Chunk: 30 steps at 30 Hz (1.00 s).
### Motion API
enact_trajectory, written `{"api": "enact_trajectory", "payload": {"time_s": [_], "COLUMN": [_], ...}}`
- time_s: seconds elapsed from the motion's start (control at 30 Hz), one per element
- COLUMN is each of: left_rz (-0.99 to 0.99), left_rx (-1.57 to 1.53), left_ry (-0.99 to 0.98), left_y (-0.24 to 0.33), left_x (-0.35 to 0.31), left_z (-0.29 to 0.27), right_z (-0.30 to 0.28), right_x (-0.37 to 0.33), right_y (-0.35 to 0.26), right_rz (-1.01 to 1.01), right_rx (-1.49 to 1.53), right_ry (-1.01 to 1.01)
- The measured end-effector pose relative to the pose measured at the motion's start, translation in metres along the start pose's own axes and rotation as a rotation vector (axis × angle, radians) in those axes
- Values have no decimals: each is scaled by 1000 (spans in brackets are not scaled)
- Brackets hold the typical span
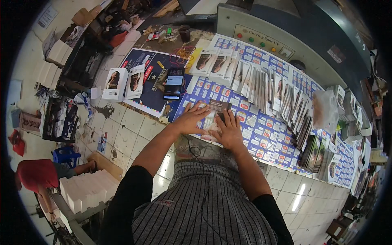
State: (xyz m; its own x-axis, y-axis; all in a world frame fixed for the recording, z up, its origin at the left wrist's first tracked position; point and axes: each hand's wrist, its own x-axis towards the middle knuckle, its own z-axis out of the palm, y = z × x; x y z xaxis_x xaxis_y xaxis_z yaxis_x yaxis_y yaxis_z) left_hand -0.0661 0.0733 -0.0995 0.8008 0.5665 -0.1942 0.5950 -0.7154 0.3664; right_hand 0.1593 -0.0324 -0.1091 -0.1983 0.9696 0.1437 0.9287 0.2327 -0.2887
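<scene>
A flat printed carton, dark at its upper end and paler lower down, lies on the table in front of me. On its left side rests my left hand, fingers stretched and pointing toward the carton. My right hand lies over its right and lower part with the fingers spread. Both palms are down, hiding some of the carton. Beyond them, a long fanned row of similar flat cartons runs to the right. Other cartons with a picture of long hair lie at the row's left end.
Blue printed sheets cover the table. Left of my hands are a phone and two carton stacks. A dark cup stands farther back. At right sits a clear plastic bag. A grey machine borders the far side. A person in red is at lower left.
</scene>
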Motion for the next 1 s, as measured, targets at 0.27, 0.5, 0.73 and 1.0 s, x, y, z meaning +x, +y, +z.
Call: {"api": "enact_trajectory", "payload": {"time_s": [0.27, 0.5, 0.73, 1.0], "left_rz": [19, 14, 20, 23], "left_rx": [-3, 3, 49, 39], "left_ry": [2, -3, -16, -34], "left_y": [0, -1, -5, 3], "left_x": [1, -1, 0, -2], "left_z": [1, -1, 0, 6], "right_z": [1, 3, 8, -2], "right_x": [-1, 2, 4, -2], "right_y": [2, 2, 3, 21], "right_rz": [21, 19, 23, 48], "right_rx": [6, 3, -22, 133], "right_ry": [-28, -17, 24, -33]}}
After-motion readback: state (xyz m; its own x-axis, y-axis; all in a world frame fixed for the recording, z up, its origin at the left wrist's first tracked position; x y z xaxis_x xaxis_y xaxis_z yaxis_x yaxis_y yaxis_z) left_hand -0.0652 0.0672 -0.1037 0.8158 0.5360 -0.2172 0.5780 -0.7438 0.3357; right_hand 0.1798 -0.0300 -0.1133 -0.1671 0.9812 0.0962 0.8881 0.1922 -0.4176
